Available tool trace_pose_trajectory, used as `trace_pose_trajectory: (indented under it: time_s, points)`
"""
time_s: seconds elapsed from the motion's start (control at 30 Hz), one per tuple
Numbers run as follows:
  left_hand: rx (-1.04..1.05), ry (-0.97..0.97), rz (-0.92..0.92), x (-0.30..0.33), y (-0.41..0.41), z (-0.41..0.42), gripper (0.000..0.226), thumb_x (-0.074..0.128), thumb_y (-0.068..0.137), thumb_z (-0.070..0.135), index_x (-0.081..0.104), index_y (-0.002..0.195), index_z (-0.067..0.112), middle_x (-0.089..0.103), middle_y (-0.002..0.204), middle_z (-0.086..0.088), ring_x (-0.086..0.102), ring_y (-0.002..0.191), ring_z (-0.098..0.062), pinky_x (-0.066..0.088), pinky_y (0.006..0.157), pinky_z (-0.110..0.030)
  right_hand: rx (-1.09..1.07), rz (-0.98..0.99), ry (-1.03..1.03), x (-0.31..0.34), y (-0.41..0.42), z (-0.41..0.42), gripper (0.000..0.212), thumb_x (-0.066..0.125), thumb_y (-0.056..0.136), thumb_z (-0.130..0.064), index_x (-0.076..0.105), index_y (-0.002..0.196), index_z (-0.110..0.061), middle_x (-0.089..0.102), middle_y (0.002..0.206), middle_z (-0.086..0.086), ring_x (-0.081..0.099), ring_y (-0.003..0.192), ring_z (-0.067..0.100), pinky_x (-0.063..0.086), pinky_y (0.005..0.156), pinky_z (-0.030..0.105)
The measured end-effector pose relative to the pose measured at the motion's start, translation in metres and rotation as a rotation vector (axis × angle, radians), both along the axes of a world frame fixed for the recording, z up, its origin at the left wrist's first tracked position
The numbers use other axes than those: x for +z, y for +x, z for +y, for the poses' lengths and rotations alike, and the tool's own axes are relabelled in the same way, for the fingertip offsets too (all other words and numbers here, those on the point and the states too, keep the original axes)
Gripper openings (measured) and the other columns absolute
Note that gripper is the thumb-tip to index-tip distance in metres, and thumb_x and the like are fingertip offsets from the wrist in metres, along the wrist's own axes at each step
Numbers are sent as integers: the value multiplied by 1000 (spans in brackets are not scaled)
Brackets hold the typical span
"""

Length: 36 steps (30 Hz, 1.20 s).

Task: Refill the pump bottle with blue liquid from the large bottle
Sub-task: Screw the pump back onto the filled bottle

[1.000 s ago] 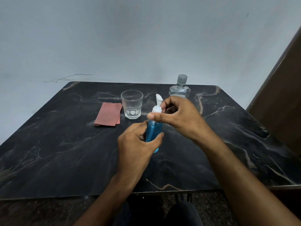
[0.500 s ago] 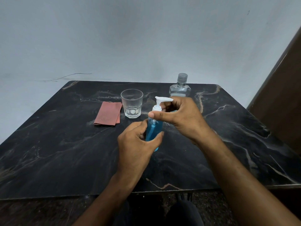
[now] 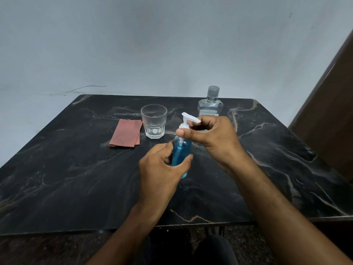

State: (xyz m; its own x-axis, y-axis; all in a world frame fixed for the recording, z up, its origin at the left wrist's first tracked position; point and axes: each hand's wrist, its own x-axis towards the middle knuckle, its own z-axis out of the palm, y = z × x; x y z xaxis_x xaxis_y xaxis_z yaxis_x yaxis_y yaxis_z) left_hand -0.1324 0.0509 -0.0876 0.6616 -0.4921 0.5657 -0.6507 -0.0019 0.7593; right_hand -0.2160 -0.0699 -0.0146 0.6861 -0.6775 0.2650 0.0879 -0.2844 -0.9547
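Observation:
A small pump bottle (image 3: 181, 152) holding blue liquid stands on the black marble table (image 3: 76, 178) near the middle. My left hand (image 3: 162, 169) grips its body from the left. My right hand (image 3: 210, 136) pinches the white pump head (image 3: 188, 119) at the collar, thumb in front, with the nozzle pointing right over my fingers. The large bottle (image 3: 210, 106), clear with a ribbed grey cap, stands behind my right hand at the table's far side; its lower part is hidden by my hand.
An empty clear glass (image 3: 154, 120) stands left of the pump bottle. A folded reddish cloth (image 3: 126, 135) lies to the left of the glass. A dark wooden panel (image 3: 328, 104) rises at the right. The table's near edge runs just above my forearms.
The pump head has turned: its nozzle pointed away a second ago and now points right. My right hand twisted with it; my left hand kept hold of the bottle.

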Motion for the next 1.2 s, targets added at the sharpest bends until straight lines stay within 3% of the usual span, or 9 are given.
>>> trace_pose_trajectory:
  time_s: [0.17,0.27,0.33,0.57,0.7,0.8,0.93,1.03,1.2]
  points:
    - [-19,1,38,-3,2,-1,32,88,76,29,77,105,21,68,87,12,67,74,-3,55,62,-13,-47,3,-55,-7,4,7,36,90,65,-30,72,86,-7,69,70,-6,64,67,5,54,64,21]
    - [-27,-24,68,-3,3,-1,33,86,76,32,78,106,23,69,88,12,68,73,-6,57,64,-18,69,-23,3,-4,0,3,28,86,74,-17,75,98,-6,75,88,4,68,80,14,57,76,30]
    - [-23,-31,51,-3,4,0,34,85,75,35,78,107,23,68,87,13,66,72,-3,53,63,-13,82,-39,-5,-2,-1,0,26,84,76,-13,77,99,-3,77,92,8,71,83,15,58,78,29]
    - [-19,-14,36,-2,3,-2,31,88,76,30,78,103,21,69,88,13,67,74,-2,54,64,-13,-34,76,-79,-4,6,6,44,94,63,-32,63,86,-10,62,74,0,59,70,10,53,65,30]
    - [-21,-40,76,-2,3,-1,30,89,74,31,79,100,21,70,87,13,68,73,-4,53,64,-13,116,27,40,-3,1,5,52,88,72,-19,65,119,-17,70,111,16,67,98,15,57,89,34]
    - [-34,-31,49,0,2,0,35,88,75,32,78,107,22,70,89,13,69,78,-6,56,67,-16,224,-44,89,-1,-4,3,30,74,85,-3,74,113,-10,75,113,9,70,110,22,56,97,35]
    - [-30,-38,51,1,0,-1,34,89,75,28,79,106,20,67,84,15,65,74,1,53,63,-12,82,-37,22,-1,-1,4,20,83,76,-9,79,95,-7,79,96,5,75,96,21,60,87,29]
    - [12,-5,0,2,-1,0,36,89,74,28,78,107,19,57,76,19,57,71,10,43,60,-4,-69,24,-68,-1,3,6,27,93,64,-23,78,83,-11,78,83,0,75,79,16,61,75,28]
    - [-1,-15,1,5,-3,0,38,90,74,31,78,109,21,69,85,14,66,78,-2,52,65,-10,-195,43,-137,-9,10,13,48,96,56,-38,63,79,-11,71,76,3,64,68,10,56,62,31]
